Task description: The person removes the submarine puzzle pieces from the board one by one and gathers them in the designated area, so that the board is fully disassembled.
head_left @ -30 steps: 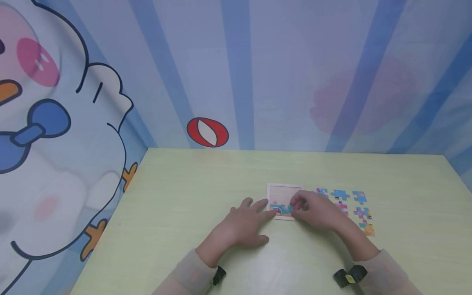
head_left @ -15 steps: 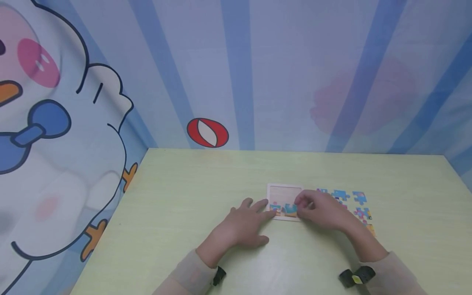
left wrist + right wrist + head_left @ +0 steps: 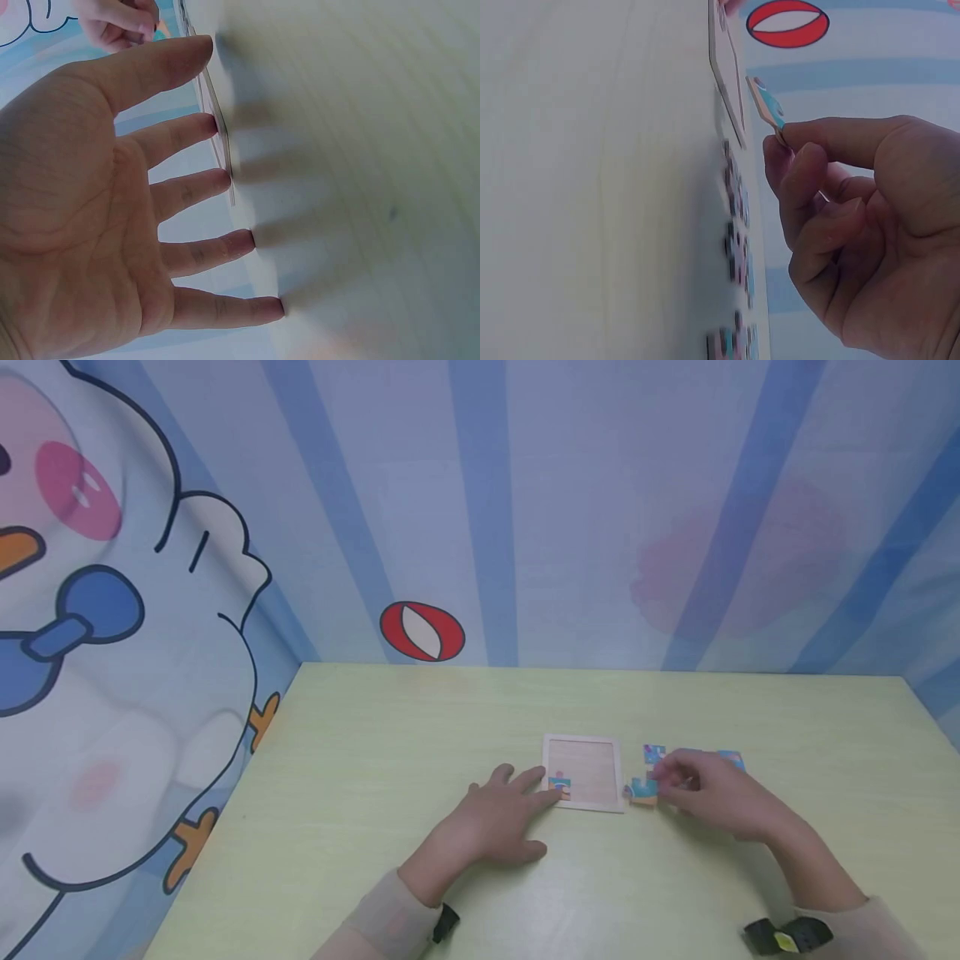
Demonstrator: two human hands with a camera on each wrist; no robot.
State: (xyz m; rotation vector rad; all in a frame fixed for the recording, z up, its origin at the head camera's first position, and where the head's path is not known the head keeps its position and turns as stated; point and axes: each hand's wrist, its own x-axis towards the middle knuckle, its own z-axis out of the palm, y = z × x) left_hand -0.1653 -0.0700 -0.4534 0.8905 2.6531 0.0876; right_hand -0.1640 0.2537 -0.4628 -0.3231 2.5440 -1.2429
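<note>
A shallow square puzzle tray [image 3: 619, 777] with a pale rim lies on the table, a single puzzle piece [image 3: 559, 783] in its lower left corner. My left hand [image 3: 498, 818] rests spread beside the tray's left edge, one finger reaching over the rim to that corner piece. In the left wrist view its fingers are straight, with two fingertips at the tray's edge. Just right of the tray, my right hand [image 3: 712, 793] pinches a teal and sandy puzzle piece [image 3: 767, 103] between thumb and forefinger. That piece hangs above the table, tilted.
Loose puzzle pieces lie right of the tray, mostly covered by my right hand; a pink and blue piece [image 3: 653, 752] and a blue piece [image 3: 732, 757] show past it. The pale table [image 3: 405, 727] meets a printed cloth backdrop [image 3: 570, 527] behind and at the left.
My right hand has moved right, carrying the teal piece from the tray's bottom row out past the rim. The corner piece and my left hand have stayed in place.
</note>
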